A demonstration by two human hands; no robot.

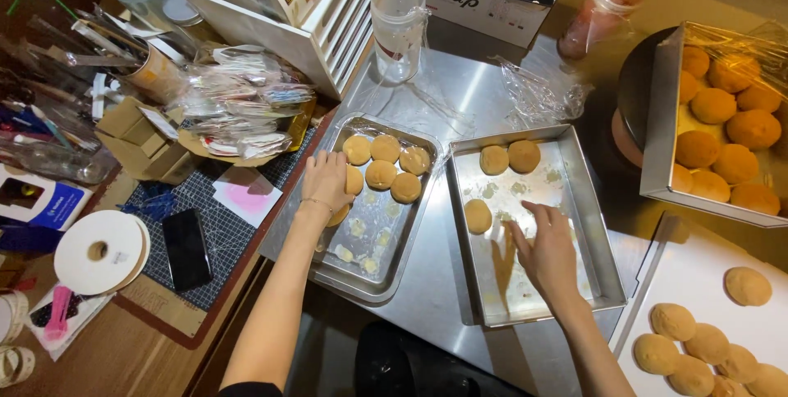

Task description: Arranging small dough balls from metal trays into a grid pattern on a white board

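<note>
Buns point(382, 163), round and golden-brown, sit in a cluster at the far end of the left tray point(361, 270), and the person's left hand point(326, 182) lies on the ones at that cluster's near-left corner. Its fingers point(316, 169) are loosely curved and spread over a bun, palm down; whether they have closed around it cannot be told, since the hand hides it. A thin bracelet circles that wrist.

The right hand point(546, 245) rests inside the right tray point(595, 224), fingers extended and slightly splayed, tips touching the bare floured metal, holding nothing. One single bun point(478, 216) lies just to the left of those fingertips, and two more point(509, 157) sit together at the far end of that tray.

Judging from this, a soft bun would be handled best with a broad, light cup of the fingers from the sides, lifted straight up so the neighbours touching it are not dragged or dented. The flour patches suggest the bases may stick a little, so a gentle rock would probably free one.

Further out, a steel table point(435, 282) carries both trays. To the right stands a deeper tray point(661, 118) full of buns, covered with plastic film, and a white board point(706, 282) holds more. A phone point(186, 247) and tape rolls point(100, 251) lie well to the left.
</note>
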